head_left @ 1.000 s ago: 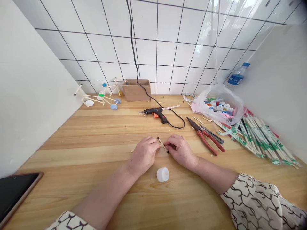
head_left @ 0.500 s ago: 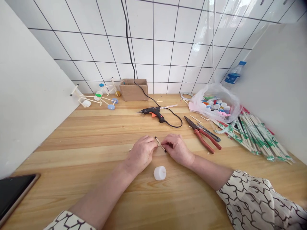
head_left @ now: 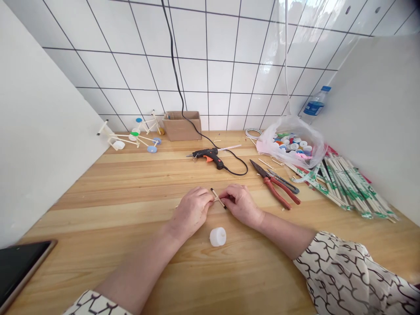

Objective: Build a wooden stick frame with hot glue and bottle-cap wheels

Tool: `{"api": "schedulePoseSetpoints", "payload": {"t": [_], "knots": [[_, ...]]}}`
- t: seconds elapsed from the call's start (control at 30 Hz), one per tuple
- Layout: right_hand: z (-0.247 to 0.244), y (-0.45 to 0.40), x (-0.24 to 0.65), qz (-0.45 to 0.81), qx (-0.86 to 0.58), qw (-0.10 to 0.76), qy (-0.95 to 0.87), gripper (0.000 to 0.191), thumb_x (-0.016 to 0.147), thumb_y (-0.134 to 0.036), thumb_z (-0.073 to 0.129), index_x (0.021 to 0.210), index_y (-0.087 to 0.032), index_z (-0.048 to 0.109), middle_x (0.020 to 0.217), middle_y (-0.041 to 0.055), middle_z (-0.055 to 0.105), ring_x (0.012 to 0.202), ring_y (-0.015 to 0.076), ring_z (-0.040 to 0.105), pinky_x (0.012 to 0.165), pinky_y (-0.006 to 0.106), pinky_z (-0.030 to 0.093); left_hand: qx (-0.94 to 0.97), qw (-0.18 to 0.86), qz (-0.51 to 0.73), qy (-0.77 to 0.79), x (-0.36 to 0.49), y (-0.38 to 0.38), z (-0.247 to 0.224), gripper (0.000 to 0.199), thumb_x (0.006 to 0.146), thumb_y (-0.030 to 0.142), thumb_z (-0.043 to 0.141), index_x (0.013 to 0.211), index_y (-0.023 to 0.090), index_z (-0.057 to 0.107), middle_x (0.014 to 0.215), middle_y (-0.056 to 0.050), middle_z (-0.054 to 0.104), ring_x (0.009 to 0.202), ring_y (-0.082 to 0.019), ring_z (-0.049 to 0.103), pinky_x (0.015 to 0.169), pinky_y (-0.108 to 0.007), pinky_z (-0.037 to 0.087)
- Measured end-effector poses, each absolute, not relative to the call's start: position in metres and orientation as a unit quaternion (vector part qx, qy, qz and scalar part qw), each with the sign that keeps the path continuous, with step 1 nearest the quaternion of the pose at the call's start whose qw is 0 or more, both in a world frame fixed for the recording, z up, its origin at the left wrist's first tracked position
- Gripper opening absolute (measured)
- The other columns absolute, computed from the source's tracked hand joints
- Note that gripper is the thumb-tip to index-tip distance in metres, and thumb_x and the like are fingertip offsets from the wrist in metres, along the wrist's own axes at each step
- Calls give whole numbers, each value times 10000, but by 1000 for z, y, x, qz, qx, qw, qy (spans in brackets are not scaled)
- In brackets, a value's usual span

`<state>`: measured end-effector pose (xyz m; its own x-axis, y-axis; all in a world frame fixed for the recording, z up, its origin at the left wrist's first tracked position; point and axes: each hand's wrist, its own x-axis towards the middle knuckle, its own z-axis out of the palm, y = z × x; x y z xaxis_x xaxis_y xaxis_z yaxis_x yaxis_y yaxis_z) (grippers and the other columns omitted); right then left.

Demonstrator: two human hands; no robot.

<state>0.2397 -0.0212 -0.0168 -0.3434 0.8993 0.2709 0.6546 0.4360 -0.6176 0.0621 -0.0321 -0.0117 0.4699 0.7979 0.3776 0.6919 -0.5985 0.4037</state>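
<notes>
Over the middle of the wooden table, my left hand [head_left: 194, 209] is closed in a pinch on a thin wooden stick, mostly hidden under the fingers. A short wooden crosspiece with black ends [head_left: 215, 194] lies across that stick's tip. My right hand [head_left: 242, 204] pinches the crosspiece from the other side, fingertips close to the left ones. Whether the two pieces are fixed together I cannot tell. Just below both hands rests a white plastic cap piece [head_left: 218, 236], touched by neither.
Beyond my hands lies a black glue gun [head_left: 210, 156]. Red-handled pliers [head_left: 277, 189] and a utility knife [head_left: 285, 182] are to the right, near a bag of bottle caps [head_left: 262, 146] and wrapped chopsticks [head_left: 357, 186]. Stick models [head_left: 133, 136] and a cardboard box [head_left: 182, 126] stand behind.
The camera view has tilted slightly upward. Both hands keep the same pinch on the sticks, with hardly any movement.
</notes>
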Motion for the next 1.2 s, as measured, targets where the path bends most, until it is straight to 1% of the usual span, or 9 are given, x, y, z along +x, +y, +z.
{"api": "schedulePoseSetpoints", "payload": {"t": [0.2,0.4,0.6,0.8,0.9,1.0,1.1,1.2], "knots": [[-16,-22,239,210,-492,296,-792,162,742,-28,657,734,-188,674,704,1,665,727,166,588,732,310,370,852,104,265,440,62,-33,-11,159,820,44,563,771,170,646,797,-39,671,794,-201,590,740,-311,482],[-16,-22,240,212,-494,299,-788,141,745,-50,652,714,-187,660,678,-9,649,677,146,567,703,289,374,843,130,259,453,59,-33,-13,126,812,67,586,802,174,651,841,-36,671,843,-200,594,776,-309,476],[-17,-22,241,217,-495,304,-785,132,734,-67,665,674,-181,639,655,-14,632,657,140,556,687,281,379,813,169,254,496,45,-35,0,91,793,136,589,786,190,661,840,-25,663,834,-187,612,749,-290,482],[-18,-21,243,225,-491,305,-784,137,740,-72,655,662,-183,637,640,-16,628,636,134,552,643,264,380,789,217,238,523,34,-32,10,151,792,179,539,721,195,671,811,-22,683,795,-185,637,726,-294,488],[-18,-21,244,225,-492,306,-784,132,741,-73,652,668,-182,639,649,-15,631,641,133,554,662,272,384,774,230,239,539,30,-30,14,149,795,226,534,759,190,674,872,-41,696,839,-199,640,773,-315,489],[-17,-22,244,224,-492,307,-783,126,737,-74,657,671,-179,639,653,-15,635,641,135,561,688,286,385,766,246,225,549,24,-30,18,147,772,286,572,801,189,677,916,-48,706,874,-211,644,806,-324,492],[-16,-22,244,225,-489,309,-784,123,734,-70,653,669,-173,636,640,-14,635,627,134,563,665,277,388,762,263,198,558,17,-29,21,192,732,322,612,854,191,682,932,-50,719,881,-225,653,797,-326,500],[-15,-23,244,224,-483,313,-786,122,730,-66,648,670,-171,630,646,-10,640,632,136,569,654,274,392,757,267,172,571,13,-29,23,222,723,329,603,874,185,681,897,-54,728,848,-230,659,753,-324,504]]}}
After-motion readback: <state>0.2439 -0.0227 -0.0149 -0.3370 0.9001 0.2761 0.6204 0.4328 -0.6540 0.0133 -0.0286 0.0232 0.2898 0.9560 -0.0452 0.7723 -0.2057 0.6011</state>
